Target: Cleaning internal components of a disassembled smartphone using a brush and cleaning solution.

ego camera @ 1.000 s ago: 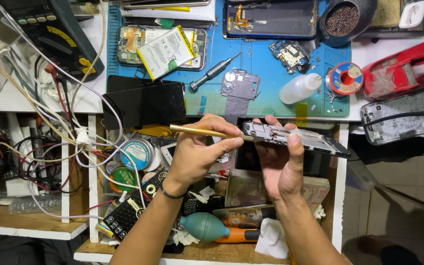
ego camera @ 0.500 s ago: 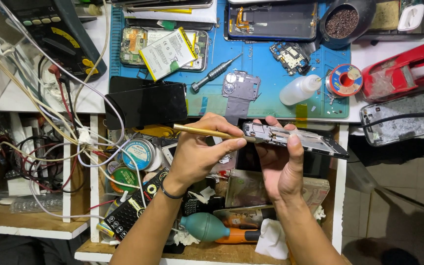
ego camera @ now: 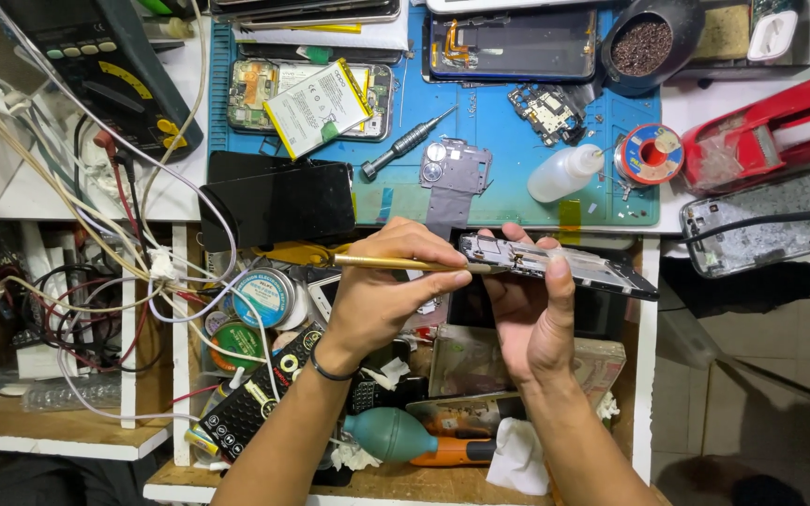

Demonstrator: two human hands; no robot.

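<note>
Little has shifted since earlier: both hands stay above the open drawer. From left, the left hand (ego camera: 382, 295) pinches a gold-handled tool (ego camera: 396, 263) against the phone frame (ego camera: 555, 265), which the right hand (ego camera: 532, 314) clamps edge-on; beyond lie a screwdriver (ego camera: 405, 145) and white bottle (ego camera: 564, 173) on the blue mat (ego camera: 508, 192)

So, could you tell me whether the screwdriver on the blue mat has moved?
No. The screwdriver lies where it did, tip toward the metal plate on the blue mat.
</note>
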